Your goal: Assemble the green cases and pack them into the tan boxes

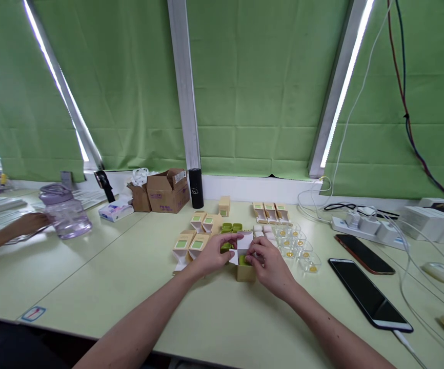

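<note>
A small open cardboard box [245, 273] stands upright in front of me, its white-lined lid flap [245, 239] raised. My left hand [215, 252] is at the left of the box, thumb and forefinger apart, their tips by the raised flaps. The fingers of my right hand [268, 262] are pinched over the box opening, on a green container [242, 260] that sits inside; the fingers partly hide it. Behind my hands are more green containers [231, 226], several white pieces [268, 229] and clear plastic cups [290, 241] with yellow centres.
Open boxes with green labels [197, 243] stand left of my hands, others [271, 212] farther back. Two phones [368, 292] and a power strip [368, 230] with cables lie right. At left are a carton [168, 192], a water jug [66, 212] and another person's hand [32, 223].
</note>
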`<state>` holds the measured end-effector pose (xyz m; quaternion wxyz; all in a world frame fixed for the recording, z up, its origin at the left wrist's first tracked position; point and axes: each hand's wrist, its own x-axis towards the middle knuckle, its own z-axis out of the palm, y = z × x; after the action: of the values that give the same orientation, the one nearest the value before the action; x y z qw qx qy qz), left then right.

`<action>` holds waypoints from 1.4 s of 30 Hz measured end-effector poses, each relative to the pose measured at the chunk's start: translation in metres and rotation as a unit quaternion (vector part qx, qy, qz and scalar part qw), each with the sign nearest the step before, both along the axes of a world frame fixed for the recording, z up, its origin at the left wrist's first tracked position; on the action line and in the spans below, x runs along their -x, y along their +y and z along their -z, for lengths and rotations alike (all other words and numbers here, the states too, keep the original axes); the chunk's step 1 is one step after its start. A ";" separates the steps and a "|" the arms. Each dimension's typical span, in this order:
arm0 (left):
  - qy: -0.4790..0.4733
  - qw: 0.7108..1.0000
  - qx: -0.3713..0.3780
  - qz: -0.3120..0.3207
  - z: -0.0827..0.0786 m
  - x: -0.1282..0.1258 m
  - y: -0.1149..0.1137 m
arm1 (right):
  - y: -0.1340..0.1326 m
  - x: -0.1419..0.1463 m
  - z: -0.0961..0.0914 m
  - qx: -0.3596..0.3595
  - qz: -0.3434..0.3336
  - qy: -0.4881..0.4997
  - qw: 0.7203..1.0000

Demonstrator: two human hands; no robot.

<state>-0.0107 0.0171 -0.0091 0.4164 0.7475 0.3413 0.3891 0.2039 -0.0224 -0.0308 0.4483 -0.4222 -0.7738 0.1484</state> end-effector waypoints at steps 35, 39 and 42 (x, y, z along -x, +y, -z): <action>-0.013 1.000 -0.014 -0.014 0.013 -0.006 0.003 | 0.018 -0.013 0.024 0.067 0.054 0.248 0.965; -0.006 1.000 -0.023 -0.012 0.015 -0.008 0.001 | 0.017 -0.012 0.022 0.084 0.047 0.261 0.961; 0.004 0.999 -0.031 -0.022 0.014 -0.011 -0.002 | 0.017 -0.012 0.023 0.090 0.043 0.270 0.958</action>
<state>0.0003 0.0156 -0.0235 0.3834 0.7536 0.3473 0.4056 0.2154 -0.0055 -0.0536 0.6063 -0.4383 -0.5885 0.3064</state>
